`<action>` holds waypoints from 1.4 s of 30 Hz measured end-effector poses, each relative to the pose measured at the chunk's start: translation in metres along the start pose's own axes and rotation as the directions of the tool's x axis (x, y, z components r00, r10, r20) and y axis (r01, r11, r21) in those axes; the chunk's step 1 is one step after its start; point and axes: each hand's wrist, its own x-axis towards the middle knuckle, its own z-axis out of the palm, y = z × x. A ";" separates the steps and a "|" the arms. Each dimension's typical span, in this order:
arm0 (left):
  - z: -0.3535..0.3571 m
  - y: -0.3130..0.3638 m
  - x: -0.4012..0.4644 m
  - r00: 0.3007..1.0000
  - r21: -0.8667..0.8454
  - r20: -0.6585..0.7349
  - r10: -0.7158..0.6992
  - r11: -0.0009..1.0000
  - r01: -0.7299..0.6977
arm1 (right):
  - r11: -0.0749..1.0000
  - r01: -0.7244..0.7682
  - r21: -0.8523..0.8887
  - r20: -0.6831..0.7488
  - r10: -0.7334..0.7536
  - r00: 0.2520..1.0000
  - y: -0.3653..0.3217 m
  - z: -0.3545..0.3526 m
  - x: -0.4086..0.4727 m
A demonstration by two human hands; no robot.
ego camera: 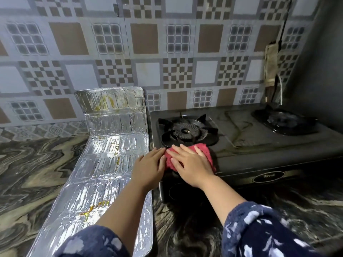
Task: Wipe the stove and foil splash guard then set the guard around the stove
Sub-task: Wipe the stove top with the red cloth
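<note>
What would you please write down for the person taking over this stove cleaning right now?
Right hand: flat on the red cloth, pressing it on the stove front-left, just below the left burner.
Left hand: open, fingertips at the cloth's left edge, at the stove's left edge.
Foil guard: unfolded on the counter left of the stove, far end propped against the wall; yellowish stains visible.
Done: stove wiping is under way; how much is clean, I cannot tell.
Left: finish the stove, wipe the guard, stand it around the stove.

Crinkled shiny foil guard, matt black metal stove, nubbly pink cloth, glossy marbled countertop.
</note>
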 end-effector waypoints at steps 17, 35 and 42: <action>-0.005 -0.007 -0.004 0.991 -0.074 0.131 0.040 0.997 -0.030 | 0.998 0.066 0.017 0.094 -0.067 0.993 -0.004 -0.007 0.003; -0.003 0.000 -0.005 0.986 0.078 0.166 0.032 0.996 -0.045 | 0.991 -0.131 0.033 -0.039 0.132 0.991 -0.005 -0.010 -0.011; 0.001 0.003 -0.006 0.989 0.114 0.148 0.008 0.993 -0.025 | 0.986 0.161 -0.053 0.150 -0.151 0.977 0.036 -0.023 -0.005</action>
